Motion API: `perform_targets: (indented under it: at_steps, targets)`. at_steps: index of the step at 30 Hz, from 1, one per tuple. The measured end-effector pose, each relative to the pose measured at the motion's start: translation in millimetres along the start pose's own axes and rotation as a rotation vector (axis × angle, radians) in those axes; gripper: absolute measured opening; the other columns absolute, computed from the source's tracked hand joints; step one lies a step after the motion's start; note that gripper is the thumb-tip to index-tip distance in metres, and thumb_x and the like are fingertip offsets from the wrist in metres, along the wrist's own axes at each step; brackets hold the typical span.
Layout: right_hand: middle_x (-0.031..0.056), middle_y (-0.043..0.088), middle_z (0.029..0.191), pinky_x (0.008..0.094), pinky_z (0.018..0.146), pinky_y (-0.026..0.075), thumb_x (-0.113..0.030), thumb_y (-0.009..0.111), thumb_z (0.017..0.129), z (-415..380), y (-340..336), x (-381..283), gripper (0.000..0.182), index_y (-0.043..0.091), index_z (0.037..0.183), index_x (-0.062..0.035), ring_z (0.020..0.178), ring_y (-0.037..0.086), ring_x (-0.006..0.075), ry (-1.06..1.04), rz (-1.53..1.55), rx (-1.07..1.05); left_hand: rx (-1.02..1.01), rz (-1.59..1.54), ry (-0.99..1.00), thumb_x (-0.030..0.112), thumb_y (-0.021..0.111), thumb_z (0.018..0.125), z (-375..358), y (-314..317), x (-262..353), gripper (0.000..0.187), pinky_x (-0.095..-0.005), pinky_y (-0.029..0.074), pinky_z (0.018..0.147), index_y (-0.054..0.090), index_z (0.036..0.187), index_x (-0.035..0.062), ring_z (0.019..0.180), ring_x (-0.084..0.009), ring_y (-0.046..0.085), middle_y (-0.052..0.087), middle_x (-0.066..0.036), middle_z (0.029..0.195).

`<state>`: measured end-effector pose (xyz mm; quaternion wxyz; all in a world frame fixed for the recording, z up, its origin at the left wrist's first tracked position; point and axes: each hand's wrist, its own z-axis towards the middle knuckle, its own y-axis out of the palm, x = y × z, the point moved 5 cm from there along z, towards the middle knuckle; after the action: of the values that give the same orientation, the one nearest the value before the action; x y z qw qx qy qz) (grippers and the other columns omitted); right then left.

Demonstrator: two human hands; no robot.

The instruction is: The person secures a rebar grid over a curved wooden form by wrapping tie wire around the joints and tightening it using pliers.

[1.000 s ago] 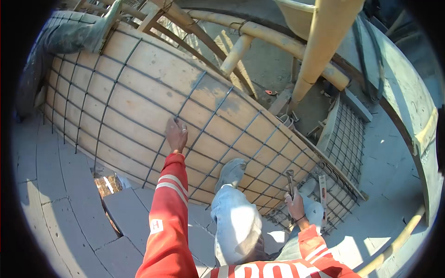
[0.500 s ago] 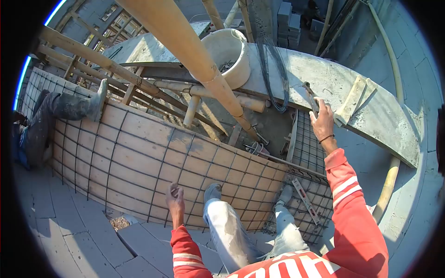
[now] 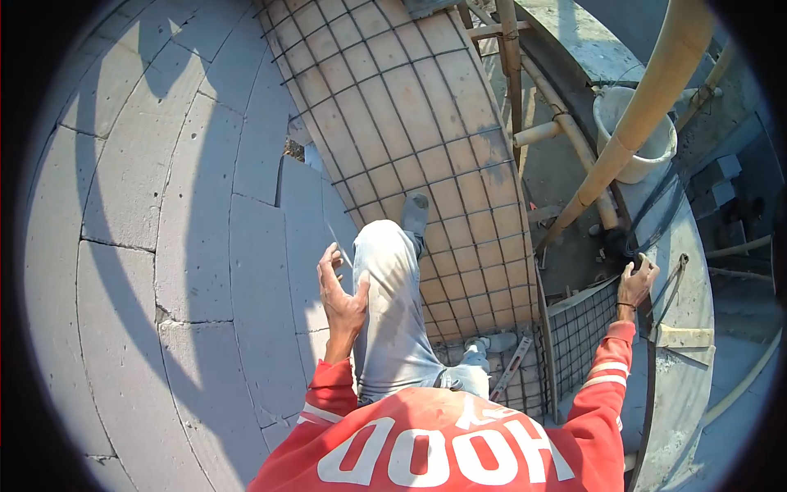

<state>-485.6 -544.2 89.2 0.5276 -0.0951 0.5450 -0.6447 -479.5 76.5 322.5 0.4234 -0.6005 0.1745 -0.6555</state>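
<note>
My left hand (image 3: 340, 299) is raised beside my left knee, fingers curled and thumb apart. A thin pale line runs past its fingertips; I cannot make out whether it is a wire. On the far right, my right hand (image 3: 635, 283) has its fingers closed at the lower end of a bundle of tie wire (image 3: 653, 215), which hangs over the ledge. Just right of that hand, a pincer-like tool (image 3: 677, 275) lies on the concrete ledge (image 3: 684, 377). Below me, a grid of steel rebar (image 3: 426, 152) covers a curved plywood form (image 3: 459, 107).
A white bucket (image 3: 615, 107) stands on the ledge behind a slanting bamboo pole (image 3: 627, 139). A spirit level (image 3: 510, 366) lies by my right foot. Pale block masonry (image 3: 197, 287) fills the left side, with a gap near the form. A wooden piece (image 3: 685, 338) sits on the ledge.
My view has turned left and down. My right hand has gone from beside the pincer-like tool to the wire bundle. My left hand has come up beside my knee, its fingers more spread.
</note>
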Motion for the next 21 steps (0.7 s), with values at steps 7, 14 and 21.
perform_targets:
  at_steps: [7,14,21]
  targets:
    - [0.0313,0.042,0.136,0.0489,0.095,0.051,-0.028,0.084,0.079,32.7,47.9,-9.5,0.065,0.055,0.135,-0.0125,0.115,0.058,0.0469,0.081,-0.239,-0.378,-0.024,0.626,0.017,0.024,0.079,0.072,12.1,38.4,-13.9,0.083,-0.0533,0.033,0.111,0.043,0.147,0.0239,0.141,-0.0413,0.032,0.027,-0.02,0.154]
    - [0.0294,0.062,0.12,0.0508,0.09,0.053,-0.028,0.082,0.08,40.9,69.7,16.1,0.064,0.054,0.135,-0.0119,0.105,0.064,0.0463,0.024,-0.279,-0.36,0.134,0.508,-0.1,0.023,0.078,0.07,26.6,23.0,-32.9,0.074,-0.0559,0.033,0.109,0.051,0.139,0.0245,0.139,-0.0416,0.035,0.031,-0.019,0.152]
    - [0.023,0.07,0.103,0.0492,0.083,0.053,-0.027,0.073,0.086,54.4,53.7,6.0,0.037,0.068,0.115,-0.0036,0.096,0.068,0.0412,0.07,-0.338,-0.228,0.243,0.382,-0.068,0.019,0.076,0.07,34.5,8.9,-45.6,0.07,-0.053,0.035,0.108,0.053,0.136,0.0188,0.134,-0.0404,0.039,0.036,-0.018,0.146]
